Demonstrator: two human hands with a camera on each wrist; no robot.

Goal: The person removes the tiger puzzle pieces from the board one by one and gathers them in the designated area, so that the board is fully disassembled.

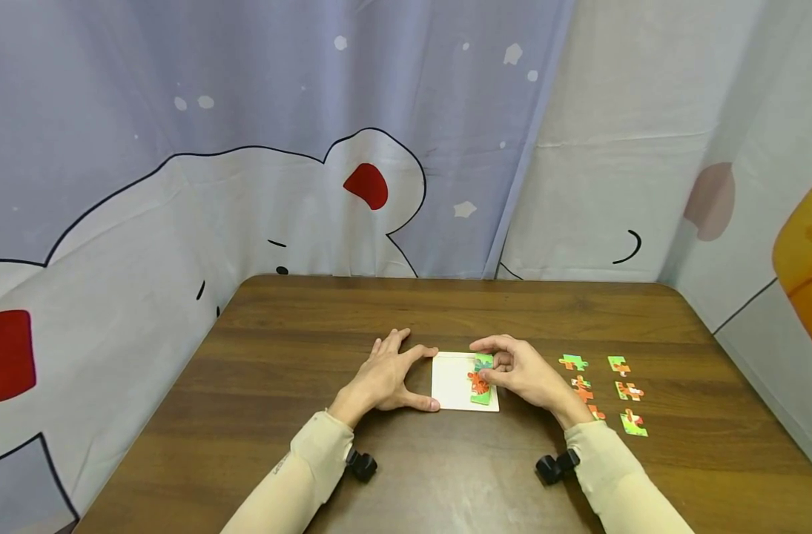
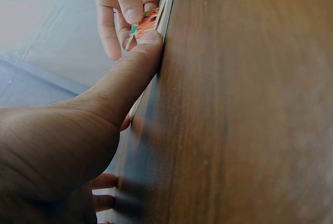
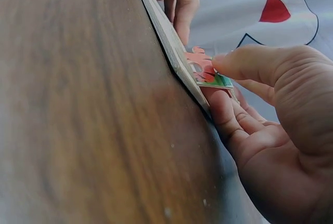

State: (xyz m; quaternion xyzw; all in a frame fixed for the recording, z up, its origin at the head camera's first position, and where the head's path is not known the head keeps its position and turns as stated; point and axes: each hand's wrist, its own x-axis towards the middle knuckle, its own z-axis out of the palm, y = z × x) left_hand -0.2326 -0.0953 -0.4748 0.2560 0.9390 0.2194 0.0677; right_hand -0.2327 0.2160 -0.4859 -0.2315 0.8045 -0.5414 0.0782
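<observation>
A square white puzzle board [image 1: 449, 382] lies flat on the table between the two hands. Beside its left edge is my left hand [image 1: 382, 377], fingers spread, with the thumb at the near corner and the forefinger at the far one. Over the board's right side, my right hand [image 1: 529, 371] pinches a green and orange jigsaw piece [image 3: 200, 68] between thumb and fingers. In the right wrist view the piece is tilted above the board's edge. Green and orange puzzle artwork [image 1: 480, 390] shows along the right part of the board; the fingers partly cover it.
Several loose jigsaw pieces [image 1: 629, 391] lie in two columns on the brown wooden table [image 1: 486, 475], to the right of the board. My right wrist partly hides one nearer piece [image 1: 596, 412]. A patterned curtain [image 1: 259, 200] hangs behind the table.
</observation>
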